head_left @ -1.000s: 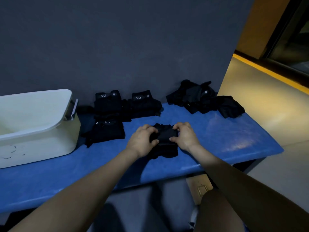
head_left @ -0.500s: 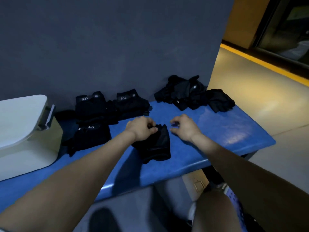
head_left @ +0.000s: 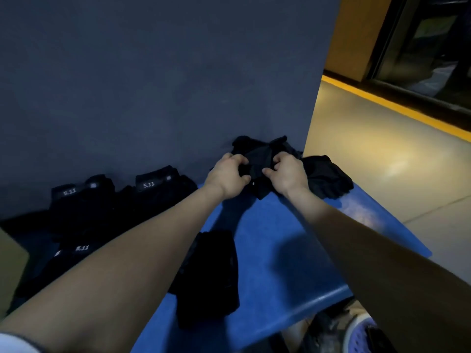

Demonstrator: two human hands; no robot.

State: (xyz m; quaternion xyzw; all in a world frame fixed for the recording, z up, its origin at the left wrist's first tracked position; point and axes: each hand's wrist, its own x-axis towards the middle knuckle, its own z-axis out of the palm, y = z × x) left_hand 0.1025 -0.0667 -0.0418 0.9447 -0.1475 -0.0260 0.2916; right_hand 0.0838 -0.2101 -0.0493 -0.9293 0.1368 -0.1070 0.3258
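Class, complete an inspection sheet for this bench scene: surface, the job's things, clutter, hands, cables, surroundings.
Surface: blue bench top, against a dark wall.
Job's things: black fabric piece gripped at the loose black pile at the far right; one folded piece lies near the front edge.
Clutter: three folded black bundles with 5.11 labels at the left; corner of a pale bin at the left edge.
Hands: left hand and right hand both grip the black fabric piece.
Cables: nothing seen.
Surroundings: glossy floor with a yellow stripe; a shoe below the bench.
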